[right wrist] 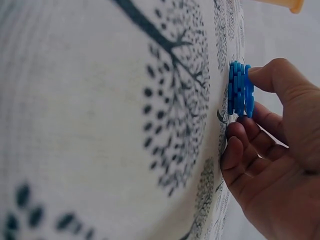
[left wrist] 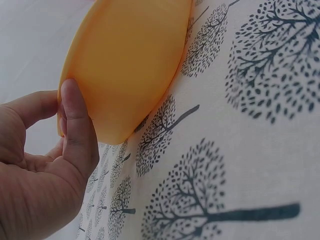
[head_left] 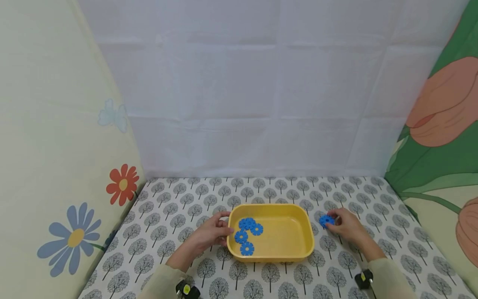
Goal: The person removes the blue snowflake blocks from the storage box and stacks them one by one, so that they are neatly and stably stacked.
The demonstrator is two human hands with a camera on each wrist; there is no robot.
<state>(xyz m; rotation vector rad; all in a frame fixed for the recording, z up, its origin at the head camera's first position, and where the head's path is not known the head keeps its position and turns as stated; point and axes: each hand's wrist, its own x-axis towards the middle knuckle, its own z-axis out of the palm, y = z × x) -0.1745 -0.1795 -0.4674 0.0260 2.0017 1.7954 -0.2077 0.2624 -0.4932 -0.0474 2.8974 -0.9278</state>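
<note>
A yellow plastic tray [head_left: 285, 234] with rounded corners sits on the cloth. My left hand [head_left: 207, 233] grips its left side, thumb at the rim and other fingers against the outer wall. The left wrist view shows this hand [left wrist: 55, 150] pinching the tray wall [left wrist: 125, 55]. Several blue flower-shaped discs [head_left: 243, 249] lie along the left part of the tray, some overlapping. Right of the tray, my right hand [head_left: 349, 225] pinches a blue flower-shaped disc at a small stack [head_left: 323, 221]. In the right wrist view, that stack [right wrist: 236, 90] stands close to the cloth, thumb on the outermost disc [right wrist: 249, 102].
A white cloth printed with grey trees [head_left: 205, 270] covers the table. Behind it hangs a white sheet [head_left: 242, 91]. Flower-printed panels stand at the left [head_left: 45, 145] and right [head_left: 440, 166].
</note>
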